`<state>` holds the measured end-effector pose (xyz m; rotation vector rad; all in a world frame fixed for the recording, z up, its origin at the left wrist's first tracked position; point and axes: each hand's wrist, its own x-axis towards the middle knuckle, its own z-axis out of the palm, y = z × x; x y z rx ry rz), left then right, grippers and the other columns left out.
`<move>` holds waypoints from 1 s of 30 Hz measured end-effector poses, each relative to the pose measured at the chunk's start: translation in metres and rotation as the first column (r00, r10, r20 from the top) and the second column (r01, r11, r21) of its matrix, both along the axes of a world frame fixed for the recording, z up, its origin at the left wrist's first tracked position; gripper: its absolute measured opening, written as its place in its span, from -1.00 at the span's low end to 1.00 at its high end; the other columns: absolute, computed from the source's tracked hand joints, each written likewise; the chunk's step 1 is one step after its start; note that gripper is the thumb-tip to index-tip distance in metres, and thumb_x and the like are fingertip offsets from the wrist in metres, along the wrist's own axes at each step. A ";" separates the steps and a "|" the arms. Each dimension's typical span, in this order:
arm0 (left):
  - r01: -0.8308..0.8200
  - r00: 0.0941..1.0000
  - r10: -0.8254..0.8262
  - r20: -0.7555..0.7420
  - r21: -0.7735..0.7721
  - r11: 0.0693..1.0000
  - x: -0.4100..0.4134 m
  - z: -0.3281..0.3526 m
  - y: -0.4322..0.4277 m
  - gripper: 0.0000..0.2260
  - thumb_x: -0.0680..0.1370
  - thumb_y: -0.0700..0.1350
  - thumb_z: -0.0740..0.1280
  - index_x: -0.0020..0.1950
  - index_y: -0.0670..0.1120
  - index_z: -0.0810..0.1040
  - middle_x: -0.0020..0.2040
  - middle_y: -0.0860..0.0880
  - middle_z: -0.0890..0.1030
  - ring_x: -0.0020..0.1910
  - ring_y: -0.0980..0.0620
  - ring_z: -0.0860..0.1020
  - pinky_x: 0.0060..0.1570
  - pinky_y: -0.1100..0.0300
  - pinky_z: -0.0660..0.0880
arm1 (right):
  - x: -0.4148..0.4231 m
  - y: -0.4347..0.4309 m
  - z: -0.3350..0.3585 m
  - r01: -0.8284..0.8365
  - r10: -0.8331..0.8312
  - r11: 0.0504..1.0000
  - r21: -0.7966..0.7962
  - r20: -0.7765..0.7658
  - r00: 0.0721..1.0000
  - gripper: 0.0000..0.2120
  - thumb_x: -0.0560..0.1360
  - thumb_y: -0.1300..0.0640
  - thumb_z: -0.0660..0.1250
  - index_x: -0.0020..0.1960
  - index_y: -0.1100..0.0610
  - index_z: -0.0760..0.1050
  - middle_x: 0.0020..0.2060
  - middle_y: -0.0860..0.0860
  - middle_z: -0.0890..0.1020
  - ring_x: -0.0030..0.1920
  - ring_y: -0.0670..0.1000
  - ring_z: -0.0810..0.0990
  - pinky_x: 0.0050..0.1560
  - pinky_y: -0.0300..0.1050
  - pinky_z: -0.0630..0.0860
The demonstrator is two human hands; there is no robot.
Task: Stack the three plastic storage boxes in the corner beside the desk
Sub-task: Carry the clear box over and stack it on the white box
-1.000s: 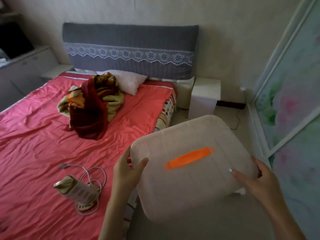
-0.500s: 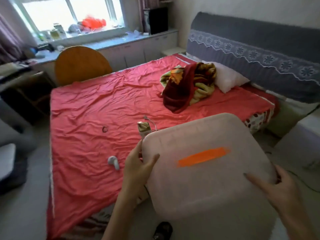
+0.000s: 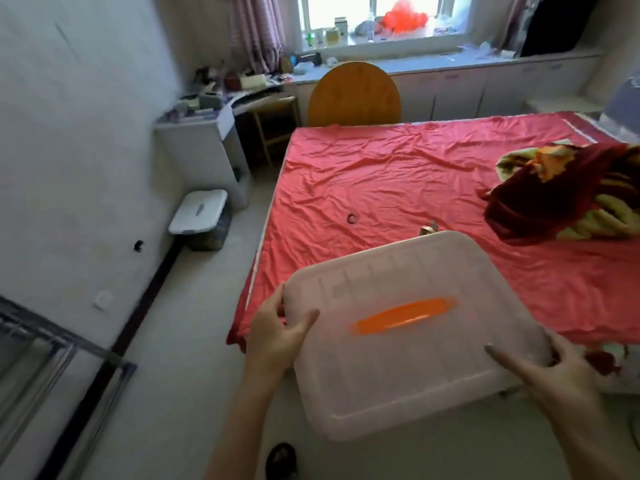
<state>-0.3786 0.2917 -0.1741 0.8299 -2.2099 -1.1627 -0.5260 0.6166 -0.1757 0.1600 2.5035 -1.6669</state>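
Now both hands, the left hand and the right hand, grip opposite sides of the big pink box above the floor, probably to carry it level toward the white-lidded box beside the desk.

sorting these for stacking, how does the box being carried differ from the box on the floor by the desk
The carried box is held off the floor by the left hand and right hand; the floor box sits against the wall beside the desk. The carried box has an orange lid handle, the floor box a grey one. Both are lidded plastic boxes.
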 end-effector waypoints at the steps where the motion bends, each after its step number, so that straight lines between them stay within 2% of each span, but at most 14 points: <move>1: -0.030 1.000 0.030 0.001 0.005 1.000 0.009 0.000 -0.007 -0.47 0.38 -0.01 0.57 0.34 0.05 0.57 -0.07 0.40 0.54 -0.11 0.40 0.56 -0.19 0.59 0.42 | -0.001 -0.011 -0.001 -0.030 0.030 1.000 -0.009 0.001 1.000 -0.24 0.21 0.18 0.65 0.36 0.18 0.47 0.19 0.16 0.61 0.10 0.12 0.57 0.11 -0.02 0.52; 3: -0.091 0.996 0.091 0.005 0.017 0.996 0.029 0.000 -0.022 -0.47 0.38 0.00 0.57 0.33 0.05 0.57 -0.07 0.39 0.55 -0.13 0.42 0.57 -0.20 0.57 0.43 | -0.001 -0.035 -0.002 -0.078 0.078 0.997 -0.017 0.012 0.997 -0.17 0.18 0.12 0.66 0.39 0.12 0.43 0.21 0.10 0.59 0.12 0.18 0.60 -0.03 0.04 0.62; 4: -0.121 0.993 0.121 0.011 0.022 0.992 0.039 0.000 -0.030 -0.47 0.38 0.00 0.57 0.33 0.05 0.56 -0.08 0.40 0.54 -0.13 0.42 0.57 -0.20 0.55 0.45 | 0.000 -0.047 -0.001 -0.100 0.100 0.995 -0.014 0.020 0.995 -0.14 0.17 0.09 0.67 0.41 0.10 0.41 0.21 0.06 0.57 0.13 0.20 0.60 -0.04 0.11 0.62; 7: -0.185 0.982 0.184 0.028 0.033 0.982 0.063 0.000 -0.049 -0.50 0.37 0.01 0.58 0.30 0.06 0.57 -0.11 0.41 0.54 -0.14 0.48 0.56 -0.21 0.53 0.48 | 0.005 -0.077 0.000 -0.165 0.166 0.986 -0.015 0.025 0.986 -0.12 0.16 0.07 0.67 0.41 0.10 0.41 0.22 0.05 0.55 0.15 0.19 0.57 0.11 0.25 0.56; 9: -0.218 0.976 0.217 0.029 0.045 0.975 0.078 -0.002 -0.062 -0.53 0.37 0.01 0.57 0.25 0.07 0.58 -0.12 0.41 0.57 -0.13 0.51 0.55 -0.22 0.54 0.47 | 0.011 -0.098 0.001 -0.203 0.204 0.979 -0.031 0.017 0.979 -0.14 0.15 0.11 0.67 0.39 0.11 0.42 0.21 0.07 0.57 0.11 0.14 0.57 0.14 0.18 0.55; 12: -0.256 0.967 0.255 0.029 0.062 0.965 0.101 -0.005 -0.085 -0.52 0.37 0.04 0.56 0.26 0.09 0.57 -0.08 0.37 0.60 -0.12 0.44 0.58 -0.24 0.53 0.48 | 0.022 -0.131 0.004 -0.248 0.248 0.968 -0.031 0.004 0.969 -0.16 0.15 0.12 0.67 0.38 0.12 0.44 0.08 0.02 0.57 -0.03 0.04 0.54 -0.08 -0.07 0.54; 13: -0.269 0.963 0.267 0.030 0.068 0.961 0.109 -0.005 -0.094 -0.50 0.38 0.05 0.56 0.29 0.09 0.56 -0.05 0.34 0.60 -0.11 0.41 0.59 -0.25 0.52 0.48 | 0.026 -0.142 0.004 -0.259 0.259 0.965 -0.040 -0.001 0.966 -0.16 0.15 0.13 0.67 0.38 0.12 0.44 0.06 0.01 0.56 -0.03 0.03 0.54 -0.09 -0.10 0.50; 17: -0.292 0.956 0.290 0.036 0.081 0.953 0.140 -0.009 -0.141 -0.46 0.38 0.05 0.56 0.33 0.03 0.55 0.08 0.12 0.67 -0.09 0.28 0.62 -0.23 0.46 0.52 | 0.049 -0.193 0.002 -0.285 0.286 0.956 -0.074 -0.004 0.958 -0.17 0.16 0.16 0.66 0.38 0.13 0.44 0.11 0.04 0.58 0.03 0.06 0.55 0.03 -0.07 0.47; 21: -0.292 0.956 0.288 0.046 0.091 0.952 0.170 -0.007 -0.189 -0.48 0.38 0.06 0.55 0.31 0.05 0.55 0.04 0.15 0.67 -0.14 0.34 0.61 -0.24 0.39 0.57 | 0.076 -0.241 0.000 -0.294 0.295 0.953 -0.076 -0.003 0.956 -0.16 0.16 0.15 0.66 0.39 0.15 0.44 0.16 0.10 0.60 0.09 0.11 0.58 0.11 0.02 0.52; 24: -0.286 0.958 0.281 0.061 0.093 0.954 0.197 -0.008 -0.230 -0.44 0.39 0.08 0.55 0.36 0.03 0.52 0.10 0.09 0.67 -0.10 0.23 0.63 -0.14 0.19 0.64 | 0.100 -0.283 0.001 -0.304 0.305 0.950 -0.070 -0.001 0.953 -0.16 0.16 0.12 0.66 0.39 0.13 0.42 0.15 0.09 0.60 0.10 0.15 0.60 0.11 0.21 0.57; 28: -0.286 0.958 0.281 0.059 0.088 0.954 0.229 -0.007 -0.280 -0.39 0.40 0.08 0.54 0.41 0.00 0.49 0.13 0.04 0.66 -0.08 0.12 0.65 -0.11 0.09 0.66 | 0.131 -0.336 -0.001 -0.325 0.323 0.941 -0.094 -0.037 0.946 -0.14 0.18 0.15 0.65 0.42 0.16 0.40 0.08 0.02 0.55 0.06 0.07 0.54 0.09 -0.01 0.50; 30: -0.313 0.950 0.308 0.056 0.101 0.944 0.245 -0.006 -0.302 -0.34 0.40 0.07 0.55 0.46 0.00 0.44 0.07 0.08 0.63 -0.11 0.14 0.64 -0.15 0.14 0.65 | 0.144 -0.360 -0.001 -0.335 0.332 0.936 -0.108 -0.045 0.942 -0.15 0.19 0.16 0.65 0.42 0.13 0.39 0.09 0.00 0.55 0.04 0.04 0.55 0.04 0.00 0.56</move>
